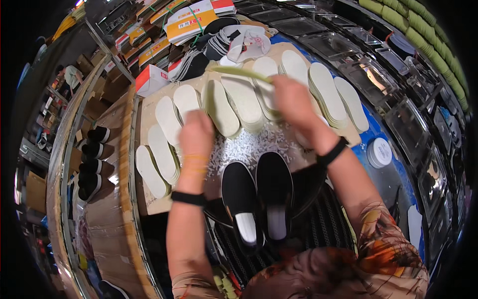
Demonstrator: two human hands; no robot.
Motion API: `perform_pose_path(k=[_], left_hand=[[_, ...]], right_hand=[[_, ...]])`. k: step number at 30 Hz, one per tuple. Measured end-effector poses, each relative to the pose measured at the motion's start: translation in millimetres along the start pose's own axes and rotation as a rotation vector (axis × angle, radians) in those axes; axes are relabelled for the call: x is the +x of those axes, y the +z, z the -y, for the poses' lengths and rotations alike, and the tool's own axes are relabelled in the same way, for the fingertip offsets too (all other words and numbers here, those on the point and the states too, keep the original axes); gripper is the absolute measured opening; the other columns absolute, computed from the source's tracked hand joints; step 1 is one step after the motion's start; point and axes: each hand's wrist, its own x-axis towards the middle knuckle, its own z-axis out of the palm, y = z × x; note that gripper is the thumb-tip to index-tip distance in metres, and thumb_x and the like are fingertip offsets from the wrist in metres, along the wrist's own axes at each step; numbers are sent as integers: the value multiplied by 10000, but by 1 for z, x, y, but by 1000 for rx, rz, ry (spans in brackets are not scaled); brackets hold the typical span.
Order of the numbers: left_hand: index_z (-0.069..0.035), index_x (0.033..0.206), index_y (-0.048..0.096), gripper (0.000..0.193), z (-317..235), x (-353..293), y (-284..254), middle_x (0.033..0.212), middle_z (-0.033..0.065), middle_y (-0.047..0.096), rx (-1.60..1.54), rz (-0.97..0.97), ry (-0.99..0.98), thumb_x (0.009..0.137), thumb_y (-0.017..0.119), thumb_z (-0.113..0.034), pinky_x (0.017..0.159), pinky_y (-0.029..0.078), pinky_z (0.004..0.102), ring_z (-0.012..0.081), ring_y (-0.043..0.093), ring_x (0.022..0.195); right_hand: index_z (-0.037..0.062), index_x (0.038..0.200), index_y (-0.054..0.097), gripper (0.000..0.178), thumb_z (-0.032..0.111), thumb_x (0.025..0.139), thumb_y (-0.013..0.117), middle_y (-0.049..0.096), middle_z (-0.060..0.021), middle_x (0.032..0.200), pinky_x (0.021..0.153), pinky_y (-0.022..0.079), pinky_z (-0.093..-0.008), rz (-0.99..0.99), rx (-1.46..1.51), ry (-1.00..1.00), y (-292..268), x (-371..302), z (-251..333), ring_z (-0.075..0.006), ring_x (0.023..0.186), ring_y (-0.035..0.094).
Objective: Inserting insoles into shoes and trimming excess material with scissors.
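My left hand point(196, 133) is closed, and a blurred upright insole point(210, 97) appears gripped in it. Closed too, my right hand point(295, 102) holds one end of a pale green insole point(239, 73), seen nearly edge-on above the board. Motion smears both hands. Stacks of cream insoles point(222, 112) fan out in an arc on the board point(149, 107) around them. Nearer to me, a left black slip-on shoe point(241, 187) and a right black slip-on shoe point(275, 182) stand side by side, toes away, with pale linings showing at their heels.
Small white scraps point(249, 149) litter the board's middle. Boxes point(191, 22) and grey-white shoes point(244, 42) pile up at the back. Several black shoes point(90, 164) line the left bench. A white round tub point(380, 152) stands right, before racked clear plastic trays point(408, 124). Far left is another person point(72, 77).
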Motion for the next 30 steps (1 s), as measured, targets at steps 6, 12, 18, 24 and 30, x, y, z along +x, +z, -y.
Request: perform_pose_path(k=[6, 12, 18, 24, 30], left_hand=[[-49, 809, 518, 234, 36, -81, -170, 610, -25, 437, -741, -94, -328, 927, 452, -240, 406, 309, 179, 38, 390, 475], [-11, 798, 503, 312, 45, -208, -273, 572, 73, 557, -792, 122, -667, 921, 455, -294, 323, 343, 185, 110, 500, 388], [-20, 827, 545, 204, -16, -256, -246, 614, 79, 574, -369, 359, -489, 885, 519, -214, 426, 450, 254, 153, 573, 492], [5, 1080, 531, 331, -84, -271, -197, 1107, 135, 528, 75, 681, 388, 761, 489, -77, 716, 501, 346, 284, 534, 997], [29, 1051, 531, 336, -34, -256, -129, 1075, 148, 535, 209, 629, 568, 746, 485, -102, 833, 438, 339, 287, 508, 1030]], right_hand=[[7, 1116, 519, 315, 149, 836, 528, 605, -63, 821, 502, 426, -186, -265, 883, 563, -168, -107, -13, -81, 616, 551], [-30, 984, 574, 200, 44, 802, 539, 611, -90, 739, 408, 408, -158, 10, 1037, 905, -245, -222, -29, -91, 492, 538], [5, 885, 613, 134, 53, 797, 524, 622, -95, 743, 496, 488, -250, 265, 493, 437, -223, -214, 57, -159, 570, 592], [6, 1076, 528, 373, 184, 749, 532, 566, -98, 971, 595, 447, -233, 296, 208, -879, -166, -229, 138, -169, 784, 558], [47, 1023, 517, 323, 198, 738, 494, 573, -54, 816, 524, 424, -241, 566, 151, -1023, -97, -249, 112, -147, 618, 540]])
